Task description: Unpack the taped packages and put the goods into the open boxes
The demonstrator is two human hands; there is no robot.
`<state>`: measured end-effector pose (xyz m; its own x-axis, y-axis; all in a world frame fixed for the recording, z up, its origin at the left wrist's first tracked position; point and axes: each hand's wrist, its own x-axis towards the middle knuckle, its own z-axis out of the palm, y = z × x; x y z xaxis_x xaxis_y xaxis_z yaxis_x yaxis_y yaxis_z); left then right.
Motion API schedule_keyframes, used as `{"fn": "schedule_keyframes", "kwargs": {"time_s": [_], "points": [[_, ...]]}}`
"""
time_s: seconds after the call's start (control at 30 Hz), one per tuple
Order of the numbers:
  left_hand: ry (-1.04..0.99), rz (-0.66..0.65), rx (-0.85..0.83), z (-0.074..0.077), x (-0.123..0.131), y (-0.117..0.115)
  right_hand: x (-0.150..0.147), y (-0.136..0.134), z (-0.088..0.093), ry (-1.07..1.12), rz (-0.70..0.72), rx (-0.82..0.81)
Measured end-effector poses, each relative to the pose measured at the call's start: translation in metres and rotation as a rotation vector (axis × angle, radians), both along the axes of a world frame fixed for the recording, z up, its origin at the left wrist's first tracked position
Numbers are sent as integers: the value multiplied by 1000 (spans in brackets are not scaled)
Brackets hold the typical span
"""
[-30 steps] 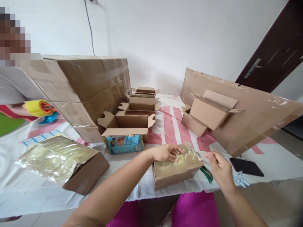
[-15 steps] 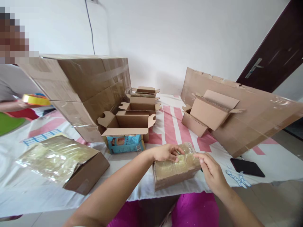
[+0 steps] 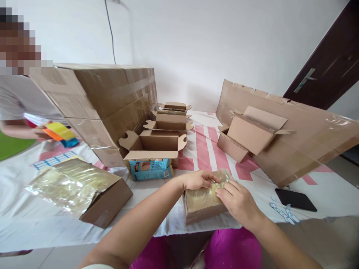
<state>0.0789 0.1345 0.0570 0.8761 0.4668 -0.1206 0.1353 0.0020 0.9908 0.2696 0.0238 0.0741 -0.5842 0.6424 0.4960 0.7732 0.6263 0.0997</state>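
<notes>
A small cardboard box (image 3: 200,215) lies at the table's front edge, its top covered with shiny, yellowish clear tape (image 3: 199,200). My left hand (image 3: 198,180) rests over the far part of the top, fingers curled and pinching a crumpled bit of the tape. Close beside it, my right hand (image 3: 238,198) has its fingertips pressed together on the same bunched tape. The fingertips partly hide what they grip.
A taped box (image 3: 108,203) with loose film lies left, near a blue packet (image 3: 151,170). Open cartons (image 3: 159,144) line a tall cardboard wall (image 3: 103,89). At right are stacked boxes (image 3: 249,130), a cardboard panel (image 3: 308,130) and a black phone (image 3: 295,199). A co-worker's hand (image 3: 46,132) holds colourful pieces.
My right hand has moved left from the box's right end to meet my left hand on the tape. The co-worker's colourful pieces have shifted right and lower.
</notes>
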Motion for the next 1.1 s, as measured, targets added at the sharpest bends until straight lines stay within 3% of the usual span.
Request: {"fn": "schedule_keyframes", "kwargs": {"time_s": [0.13,0.3,0.6,0.8,1.0,1.1], "points": [[9,-11,19,0,0,1,2,9,4,-35,-2,21],[6,-13,36,-1,-1,1,6,9,14,-50,49,-92],[3,-34,54,3,0,0,2,19,16,-188,80,27],[3,-20,30,0,0,-1,7,13,22,-56,66,-137],[-4,-19,34,1,1,0,-3,14,18,-174,71,32],[-5,-23,29,2,1,0,1,19,18,-148,64,29]]}}
